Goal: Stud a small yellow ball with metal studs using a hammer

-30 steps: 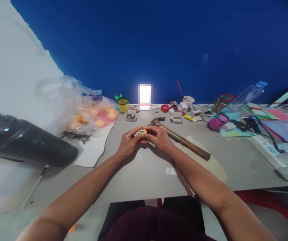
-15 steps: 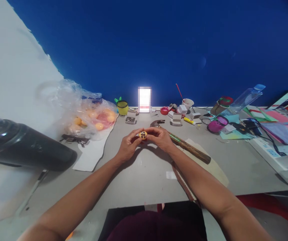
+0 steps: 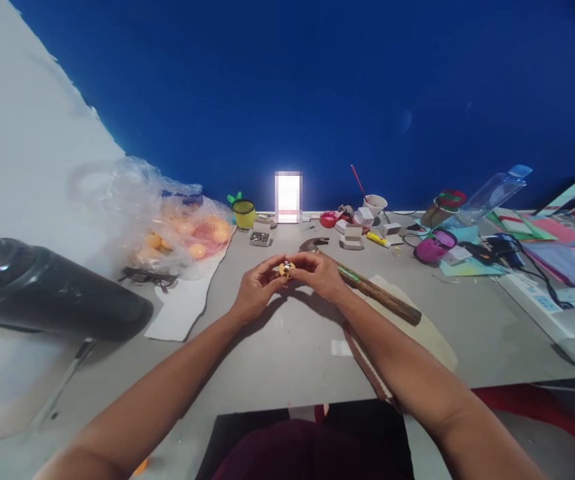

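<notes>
One yellow piece [image 3: 286, 269], green label [image 3: 349, 274] illegible

Left forearm [image 3: 167, 390] and right forearm [image 3: 402, 353] bare, reaching forward, converging mid-view. Left hand [image 3: 253, 290] and right hand [image 3: 323, 277] close together, fingers [image 3: 270, 265] bent, thumbs [image 3: 276, 285] angled inward, both pinching.

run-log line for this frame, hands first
left hand: holding yellow piece | right hand: holding same piece | hammer: lying partly behind right hand

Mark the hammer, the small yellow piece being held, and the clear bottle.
Hammer [image 3: 376, 290]: head view, wooden handle.
Small yellow piece [image 3: 286, 269]: head view, visible face.
Clear bottle [image 3: 490, 195]: head view, body below the cap.
</notes>
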